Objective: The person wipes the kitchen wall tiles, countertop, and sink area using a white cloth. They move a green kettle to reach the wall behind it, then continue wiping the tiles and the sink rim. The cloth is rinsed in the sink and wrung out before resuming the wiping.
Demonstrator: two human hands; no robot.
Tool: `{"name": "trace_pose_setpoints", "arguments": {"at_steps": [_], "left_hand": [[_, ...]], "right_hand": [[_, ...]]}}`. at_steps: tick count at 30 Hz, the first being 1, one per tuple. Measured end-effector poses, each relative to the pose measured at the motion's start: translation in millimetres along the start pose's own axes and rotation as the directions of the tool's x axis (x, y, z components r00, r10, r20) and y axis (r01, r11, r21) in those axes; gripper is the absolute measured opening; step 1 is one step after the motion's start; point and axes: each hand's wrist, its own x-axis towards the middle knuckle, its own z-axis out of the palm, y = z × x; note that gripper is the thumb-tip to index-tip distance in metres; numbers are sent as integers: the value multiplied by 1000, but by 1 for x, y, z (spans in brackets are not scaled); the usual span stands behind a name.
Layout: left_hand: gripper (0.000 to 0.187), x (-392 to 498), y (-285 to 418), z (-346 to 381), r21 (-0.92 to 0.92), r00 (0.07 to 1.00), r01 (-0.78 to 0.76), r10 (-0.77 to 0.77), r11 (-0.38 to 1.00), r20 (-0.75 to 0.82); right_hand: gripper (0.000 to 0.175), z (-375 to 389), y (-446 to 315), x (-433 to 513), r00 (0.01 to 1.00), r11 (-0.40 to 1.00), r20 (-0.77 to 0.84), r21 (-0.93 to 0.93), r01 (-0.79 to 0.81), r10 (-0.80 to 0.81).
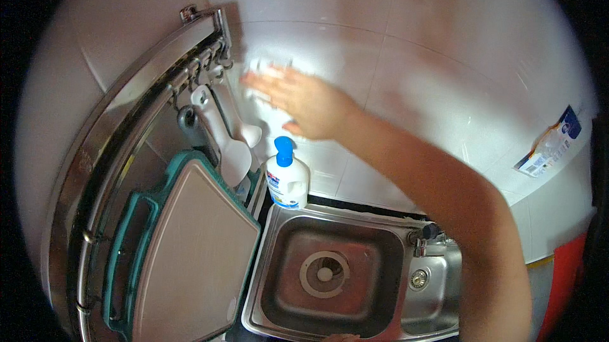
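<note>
My right hand [302,99] is spread against the white tiled wall [423,104], fingers towards the left and thumb lower. Bright white patches show around its blurred fingers; whether they are a white cloth or glare I cannot tell. Just below this hand stands a white plastic bottle [288,182] with a blue cap, upright at the sink's back left corner. A sliver of my left hand [341,337] shows at the front rim of the stainless steel sink [333,228]; the rest is cut off by the picture's lower edge.
A metal wall rail [157,87] with hooks carries a white spoon-like utensil [223,147] and others. Below it leans a green-edged cutting board [195,256]. A faucet [419,242] and a smaller basin [426,301] lie right. A printed plastic packet [549,142] is on the wall.
</note>
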Motion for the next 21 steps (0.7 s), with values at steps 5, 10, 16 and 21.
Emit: {"name": "trace_pose_setpoints", "arguments": {"at_steps": [5,10,16,21], "left_hand": [[19,-8,-18,9,-62,994,-103,105,993,30],[18,-2,-14,5,-68,989,-140,138,988,-44],[23,12,4,5,-162,996,40,-26,986,87],[27,19,19,-5,-45,999,-19,20,999,32]], "right_hand": [[78,9,4,-4,997,980,-9,-186,73,-76],[65,-50,89,26,865,980,-499,-190,-55,-49],[72,-10,29,29,962,986,-266,-138,-96,56],[70,44,-18,-6,990,990,19,-6,138,-138]]}}
